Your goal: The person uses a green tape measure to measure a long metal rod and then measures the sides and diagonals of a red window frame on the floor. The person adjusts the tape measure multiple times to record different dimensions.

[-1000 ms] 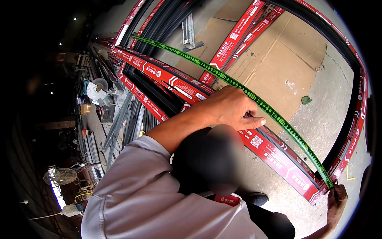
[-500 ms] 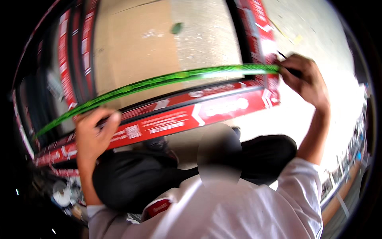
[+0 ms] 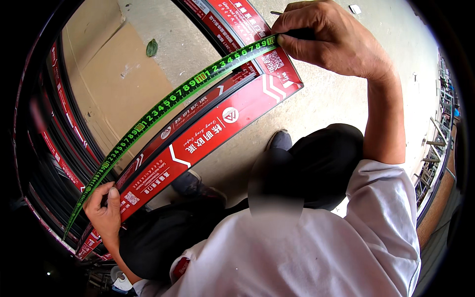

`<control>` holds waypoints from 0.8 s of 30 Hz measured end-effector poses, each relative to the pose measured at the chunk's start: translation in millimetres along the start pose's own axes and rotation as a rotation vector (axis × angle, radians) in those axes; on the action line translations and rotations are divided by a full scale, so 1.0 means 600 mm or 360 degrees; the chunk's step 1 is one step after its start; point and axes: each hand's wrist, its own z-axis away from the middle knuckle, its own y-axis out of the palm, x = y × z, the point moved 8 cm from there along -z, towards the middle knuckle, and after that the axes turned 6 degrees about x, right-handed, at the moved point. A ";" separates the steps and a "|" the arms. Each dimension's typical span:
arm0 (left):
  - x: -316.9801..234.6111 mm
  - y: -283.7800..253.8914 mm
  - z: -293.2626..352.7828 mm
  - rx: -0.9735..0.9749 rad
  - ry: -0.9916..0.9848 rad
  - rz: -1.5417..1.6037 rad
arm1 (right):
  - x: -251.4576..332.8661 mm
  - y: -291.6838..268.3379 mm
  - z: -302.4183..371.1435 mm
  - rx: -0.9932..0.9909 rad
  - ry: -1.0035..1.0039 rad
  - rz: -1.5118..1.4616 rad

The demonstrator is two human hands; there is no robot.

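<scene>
Steadily now: keep the tape taut and true along the frame

Your green tape [image 3: 200, 77] bows across the view from about 8 o'clock to just past 12, beside the near side of the red-wrapped frame [image 3: 213, 138], crossing the frame's far side near 12. The lens may add to that curve. For a sound reading, draw the tape tight, keep it parallel to the near side, and look from straight above.

Your right hand [image 3: 336, 39], towards 1, pinches the tape between thumb and fingers; a thin rod [image 3: 276, 13] pokes out of the same grip, so don't let it twist the strip. Your left hand [image 3: 104, 210], at 8, is curled with a narrow gap by the thumb; you can't tell from here whether it presses tape or frame. Light pressure on the tape seems best.

Farther out, cardboard [image 3: 104, 84] lies at 10 and a leaf [image 3: 152, 47] at 11. Half a second ago the view was blurred, your right hand nearer 2 and the leaf almost at 12; now the tape's markings are crisp.
</scene>
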 end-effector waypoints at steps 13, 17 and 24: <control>-0.003 0.001 -0.004 0.0028 0.0048 -0.0144 | 0.017 -0.010 0.027 -0.0021 0.0167 0.0245; 0.001 0.000 -0.005 0.0018 0.0054 -0.0145 | 0.008 -0.008 0.028 0.0053 0.0169 0.0202; 0.000 0.003 -0.006 0.0035 -0.0030 -0.0138 | -0.027 0.002 0.023 0.0094 0.0253 0.0057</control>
